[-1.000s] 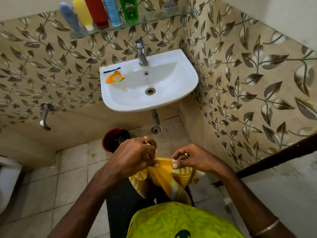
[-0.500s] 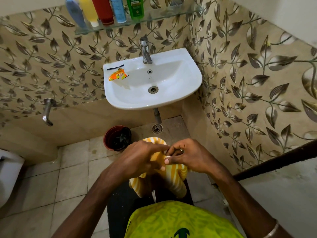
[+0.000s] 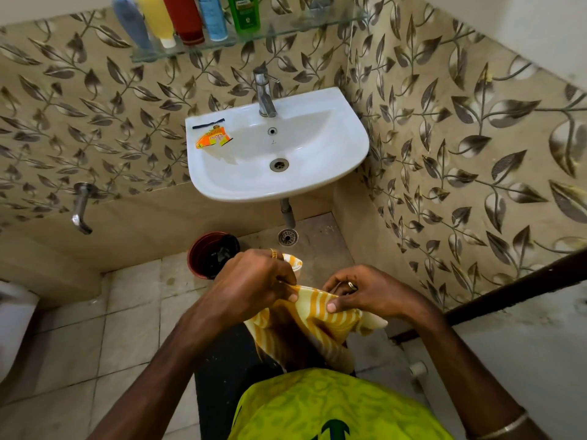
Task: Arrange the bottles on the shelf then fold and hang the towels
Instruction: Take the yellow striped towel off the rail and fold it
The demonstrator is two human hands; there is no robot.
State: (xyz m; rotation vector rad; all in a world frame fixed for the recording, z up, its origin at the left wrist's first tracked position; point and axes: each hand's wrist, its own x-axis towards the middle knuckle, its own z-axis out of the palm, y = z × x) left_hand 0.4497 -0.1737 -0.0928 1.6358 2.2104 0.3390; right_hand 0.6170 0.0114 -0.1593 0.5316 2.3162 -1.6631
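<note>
Yellow-and-white striped cloth, the towel [image 3: 313, 325], hangs bunched in front of the person's waist at about 6 o'clock in the view, low and just under both hands. The left hand [image 3: 251, 287] pinches the towel's upper edge at its left end, fingers curled over the fabric, a gold ring on one finger; a small fold of the cloth pokes up past the knuckles. The right hand [image 3: 365, 292] pinches the same edge at its right end, thumb pressed on the stripes and fingers curled behind, also wearing a ring. The two hands sit near each other, the short stretch of edge between them drawn fairly taut while the rest of the towel droops below.

At 12 o'clock, high on the leaf-patterned tiled wall, a glass shelf [image 3: 286, 31] carries five bottles [image 3: 184, 17] in a row: blue-grey, yellow, red, light blue and green, left to right, tops cut off by the frame. Below it a white sink [image 3: 346, 144] with a steel tap [image 3: 265, 95] holds an orange sachet [image 3: 212, 139] on its left rim. A dark red bucket [image 3: 206, 254] stands on the floor at about 10 o'clock from the left hand, beside a floor drain [image 3: 287, 237]. A wall tap [image 3: 81, 206] projects at 9 o'clock.
</note>
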